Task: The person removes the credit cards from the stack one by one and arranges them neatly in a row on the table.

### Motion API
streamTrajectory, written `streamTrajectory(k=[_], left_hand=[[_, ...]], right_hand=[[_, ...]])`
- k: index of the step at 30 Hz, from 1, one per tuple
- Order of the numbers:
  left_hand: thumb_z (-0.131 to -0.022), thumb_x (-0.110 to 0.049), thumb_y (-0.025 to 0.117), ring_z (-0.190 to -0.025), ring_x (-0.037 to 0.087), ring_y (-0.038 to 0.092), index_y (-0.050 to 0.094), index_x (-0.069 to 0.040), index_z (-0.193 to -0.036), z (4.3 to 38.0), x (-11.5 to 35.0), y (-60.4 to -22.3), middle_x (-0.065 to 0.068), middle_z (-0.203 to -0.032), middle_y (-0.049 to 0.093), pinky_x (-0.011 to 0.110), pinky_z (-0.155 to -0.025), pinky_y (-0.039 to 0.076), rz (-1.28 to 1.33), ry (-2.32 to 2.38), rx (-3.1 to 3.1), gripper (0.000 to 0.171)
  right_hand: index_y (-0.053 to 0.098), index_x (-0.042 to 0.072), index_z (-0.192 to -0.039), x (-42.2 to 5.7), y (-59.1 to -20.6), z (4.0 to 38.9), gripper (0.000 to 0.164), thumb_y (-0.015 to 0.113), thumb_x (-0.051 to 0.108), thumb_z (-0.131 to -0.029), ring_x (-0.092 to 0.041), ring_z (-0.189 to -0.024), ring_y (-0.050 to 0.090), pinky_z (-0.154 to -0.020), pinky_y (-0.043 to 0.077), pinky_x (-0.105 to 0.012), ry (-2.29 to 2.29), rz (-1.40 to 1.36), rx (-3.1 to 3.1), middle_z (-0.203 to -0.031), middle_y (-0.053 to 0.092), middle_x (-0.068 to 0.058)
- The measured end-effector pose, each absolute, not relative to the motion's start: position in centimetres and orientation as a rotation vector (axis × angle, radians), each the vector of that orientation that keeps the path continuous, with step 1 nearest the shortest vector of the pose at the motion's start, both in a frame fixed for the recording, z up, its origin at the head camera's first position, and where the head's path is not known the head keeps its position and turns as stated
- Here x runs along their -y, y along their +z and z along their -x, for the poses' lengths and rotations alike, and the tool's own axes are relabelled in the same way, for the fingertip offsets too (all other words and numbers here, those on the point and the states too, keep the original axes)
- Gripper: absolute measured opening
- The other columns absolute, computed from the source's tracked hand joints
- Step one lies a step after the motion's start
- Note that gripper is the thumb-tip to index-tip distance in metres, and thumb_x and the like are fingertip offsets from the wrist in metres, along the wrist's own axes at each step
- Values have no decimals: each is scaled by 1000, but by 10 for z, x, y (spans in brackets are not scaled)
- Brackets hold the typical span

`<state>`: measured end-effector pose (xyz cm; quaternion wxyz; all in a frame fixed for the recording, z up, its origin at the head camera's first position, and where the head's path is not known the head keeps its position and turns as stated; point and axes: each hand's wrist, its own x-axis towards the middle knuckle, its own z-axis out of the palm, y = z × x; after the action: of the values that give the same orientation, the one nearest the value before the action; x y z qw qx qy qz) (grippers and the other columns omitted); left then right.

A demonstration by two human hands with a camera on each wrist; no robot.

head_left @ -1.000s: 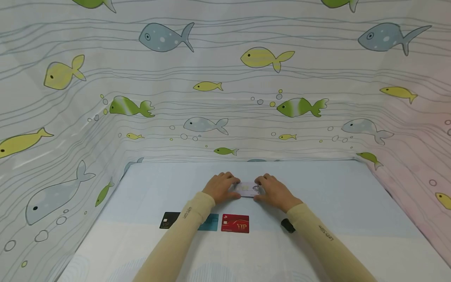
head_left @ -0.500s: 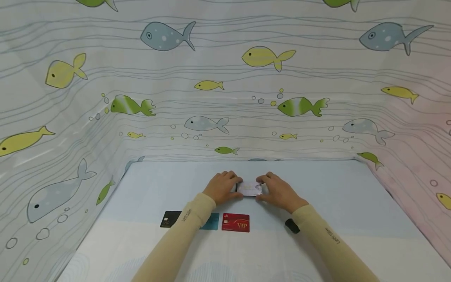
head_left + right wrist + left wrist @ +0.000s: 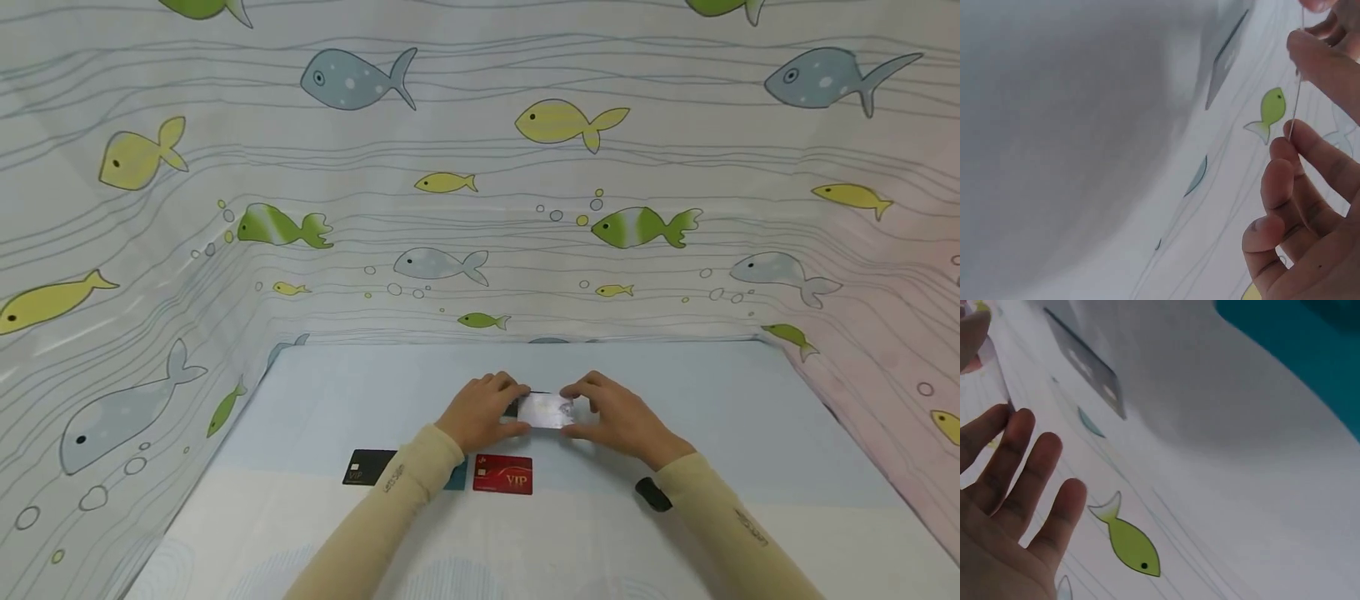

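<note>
A pale, shiny card (image 3: 546,411) is held up between both hands near the middle of the table. My left hand (image 3: 480,414) grips its left end with thumb and fingertips. At the opposite end, my right hand (image 3: 618,421) pinches it the same way. In the right wrist view the raised card (image 3: 1295,109) shows nearly edge-on between the fingertips. A dark card (image 3: 512,408) lies behind it, mostly hidden in the head view. The left wrist view shows this flat card (image 3: 1088,365) on the cloth, apart from the left fingers.
Nearer the body lie a black VIP card (image 3: 366,467), a teal card (image 3: 456,477) partly covered by the left sleeve, and a red VIP card (image 3: 502,474). A small black object (image 3: 653,494) sits at the right cuff. Fish-printed cloth walls (image 3: 525,192) enclose the table.
Both hands have raised the pale card and shifted it right and slightly nearer. More of the dark card shows behind it. The right forearm has swung outward to the right.
</note>
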<state>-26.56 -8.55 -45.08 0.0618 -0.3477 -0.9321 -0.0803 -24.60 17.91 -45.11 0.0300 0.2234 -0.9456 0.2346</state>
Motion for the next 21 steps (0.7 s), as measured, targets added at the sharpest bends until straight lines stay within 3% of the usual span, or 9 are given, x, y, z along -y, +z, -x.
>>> streamTrajectory(k=[6, 21], left_hand=[[-90, -51, 74, -110, 17, 60, 61, -18, -138, 250, 80, -442, 1, -125, 61, 34, -98, 50, 1109, -287, 2812, 60], [-90, -52, 73, -110, 17, 60, 66, -21, -130, 223, 68, -437, -1, -120, 62, 34, -94, 51, 1148, -353, 2748, 52]], right_hand=[[70, 20, -126, -192, -451, 232, 57, 88, 44, -77, -15, -89, 57, -71, 51, -29, 689, -753, 2880, -117, 61, 8], [71, 20, -125, -212, -446, 204, 55, 86, 46, -78, -14, -89, 61, -72, 53, -27, 670, -855, 2810, -116, 60, 10]])
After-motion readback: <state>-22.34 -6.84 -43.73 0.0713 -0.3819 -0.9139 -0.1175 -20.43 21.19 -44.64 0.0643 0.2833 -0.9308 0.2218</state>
